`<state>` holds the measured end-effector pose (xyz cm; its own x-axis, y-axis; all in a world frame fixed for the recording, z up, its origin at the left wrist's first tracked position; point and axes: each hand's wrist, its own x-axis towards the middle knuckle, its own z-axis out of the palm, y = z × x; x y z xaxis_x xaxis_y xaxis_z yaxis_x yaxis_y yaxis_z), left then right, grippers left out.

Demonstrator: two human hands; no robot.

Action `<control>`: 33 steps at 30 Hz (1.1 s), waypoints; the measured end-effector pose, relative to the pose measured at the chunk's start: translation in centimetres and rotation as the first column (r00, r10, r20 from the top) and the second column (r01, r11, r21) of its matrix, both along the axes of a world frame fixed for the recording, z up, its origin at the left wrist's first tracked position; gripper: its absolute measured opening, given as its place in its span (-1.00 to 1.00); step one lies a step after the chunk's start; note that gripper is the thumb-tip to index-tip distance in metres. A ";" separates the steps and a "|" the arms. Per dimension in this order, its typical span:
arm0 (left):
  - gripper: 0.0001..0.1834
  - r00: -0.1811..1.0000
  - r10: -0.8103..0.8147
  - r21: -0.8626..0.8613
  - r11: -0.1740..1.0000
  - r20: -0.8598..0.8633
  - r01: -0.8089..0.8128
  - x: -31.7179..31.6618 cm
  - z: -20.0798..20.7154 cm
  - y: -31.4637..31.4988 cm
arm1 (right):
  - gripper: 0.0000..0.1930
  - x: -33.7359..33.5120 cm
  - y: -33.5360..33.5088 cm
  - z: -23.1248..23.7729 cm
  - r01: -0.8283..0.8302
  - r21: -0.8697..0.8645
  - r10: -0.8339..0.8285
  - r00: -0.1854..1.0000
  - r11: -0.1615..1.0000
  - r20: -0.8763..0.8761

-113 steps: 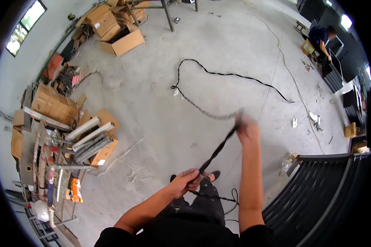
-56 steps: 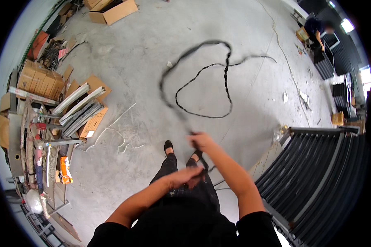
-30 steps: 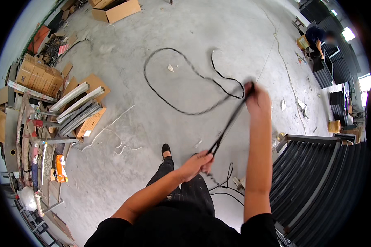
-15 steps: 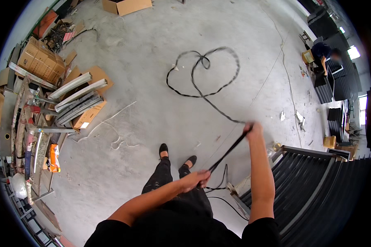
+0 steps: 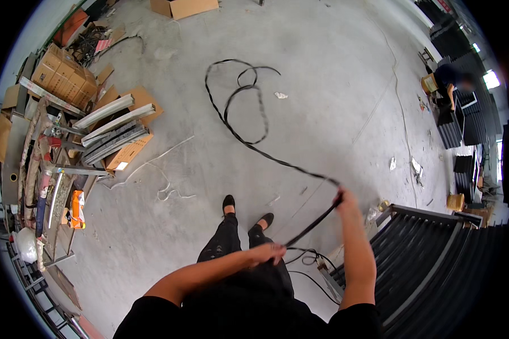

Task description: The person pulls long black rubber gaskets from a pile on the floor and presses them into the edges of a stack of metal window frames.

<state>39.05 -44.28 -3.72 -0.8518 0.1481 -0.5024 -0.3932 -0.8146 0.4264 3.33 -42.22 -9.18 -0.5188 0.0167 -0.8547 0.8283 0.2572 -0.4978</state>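
A long black twisted cable [image 5: 282,162] runs from my hands out across the concrete floor and ends in loose loops ahead of me. My right hand [image 5: 347,202] is closed around it, out in front to the right. Closer to my body, my left hand [image 5: 268,253] grips the same cable, its fingers slightly blurred. Between the two hands the cable is stretched fairly straight and looks thicker, perhaps doubled. More loops of black cable [image 5: 309,257] hang or lie beside my legs; their exact path is partly hidden.
Dark slatted metal panels [image 5: 415,243] stand close on my right. At left are cardboard boxes [image 5: 64,76], metal profiles [image 5: 105,110] and pipes on a rack. White string [image 5: 163,182] lies on the floor. A person [image 5: 447,79] crouches far right. An open carton [image 5: 192,7] is at the back.
The cable's loops on the floor have shifted left and changed shape, and a free end now shows. My right hand has come slightly nearer; my left still holds the cable.
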 end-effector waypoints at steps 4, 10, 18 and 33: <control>-0.80 0.961 0.275 0.049 0.960 -0.004 -0.274 -6.0 4.3 -5.6 | -0.84 7.0 -13.2 24.6 -0.320 -0.613 -0.012 0.881 0.722 -0.473; -0.79 0.947 0.296 -0.117 0.944 -0.122 -0.310 -6.6 8.4 -9.8 | -0.73 19.6 -13.8 22.5 -0.959 0.259 0.405 -0.284 -0.118 -0.869; -0.78 0.958 0.285 0.425 0.869 -0.011 -0.254 -3.0 1.9 -3.5 | -0.91 0.6 -9.7 15.5 0.109 -0.564 -0.300 0.918 0.819 -0.259; -0.65 0.963 0.091 0.082 0.990 0.253 -0.115 2.1 0.0 -7.7 | -0.82 1.4 -9.7 20.5 -0.081 -0.558 -0.296 0.781 0.826 -0.551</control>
<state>41.13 -51.99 -3.75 -0.7153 0.1237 -0.6878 -0.3890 -0.8881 0.2449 4.75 -51.96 11.34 -0.9362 -0.2429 -0.2541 0.3172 -0.2719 -0.9085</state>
